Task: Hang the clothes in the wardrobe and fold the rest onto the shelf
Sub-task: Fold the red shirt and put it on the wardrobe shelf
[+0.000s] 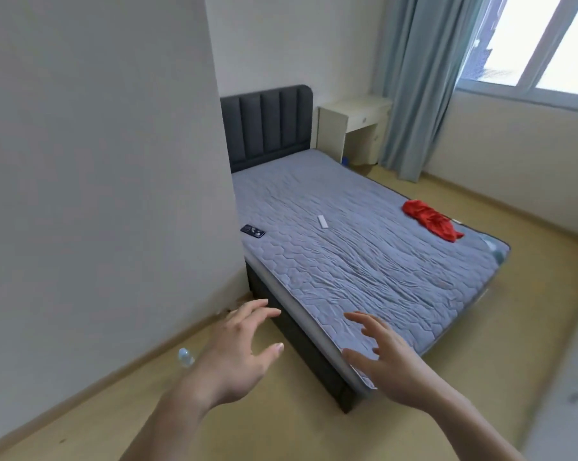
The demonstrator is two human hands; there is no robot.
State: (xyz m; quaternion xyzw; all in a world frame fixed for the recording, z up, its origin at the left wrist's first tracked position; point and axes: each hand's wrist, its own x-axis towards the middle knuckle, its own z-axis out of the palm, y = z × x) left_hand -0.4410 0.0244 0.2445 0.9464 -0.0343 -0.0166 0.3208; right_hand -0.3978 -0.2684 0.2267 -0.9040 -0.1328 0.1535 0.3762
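One red garment (430,219) is all the clothing in sight, crumpled near the far right edge of the bed (364,261), so the job looks almost finished, though the wardrobe and shelf are out of view and I can't confirm that. The left hand (234,354) and right hand (387,357) hover near the bed's near corner, fingers spread and released, holding nothing.

The bed (364,261) carries three things on its grey quilted cover — a crumpled red garment (430,219) at two o'clock, a white remote (322,221) near centre, a dark phone (253,231) at nine o'clock.
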